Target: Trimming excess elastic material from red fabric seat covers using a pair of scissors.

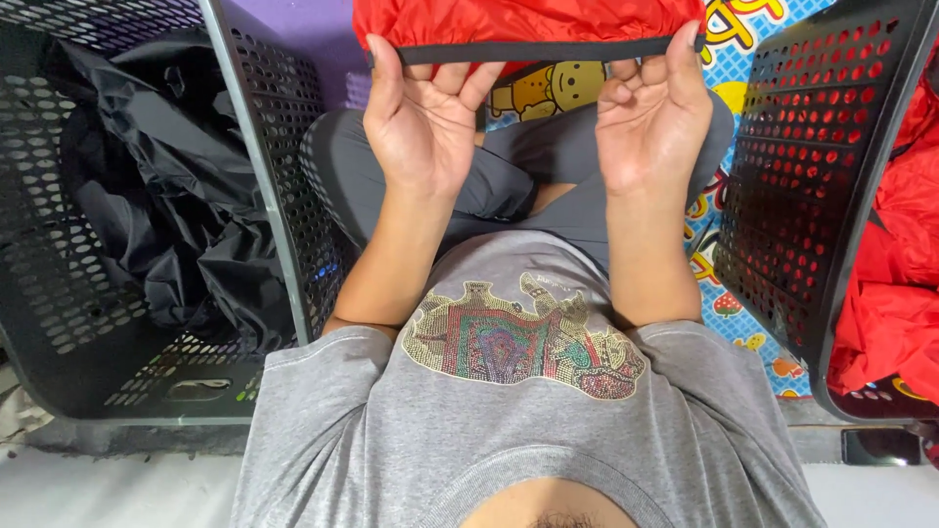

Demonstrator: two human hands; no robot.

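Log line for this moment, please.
left hand: holds red garment by black band | right hand: same, band taut | left basket: black fabric

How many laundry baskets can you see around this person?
2. One black perforated basket sits on the left side of the picture, holding black fabric; another basket sits on the right side, holding red fabric. Others may lie out of frame.
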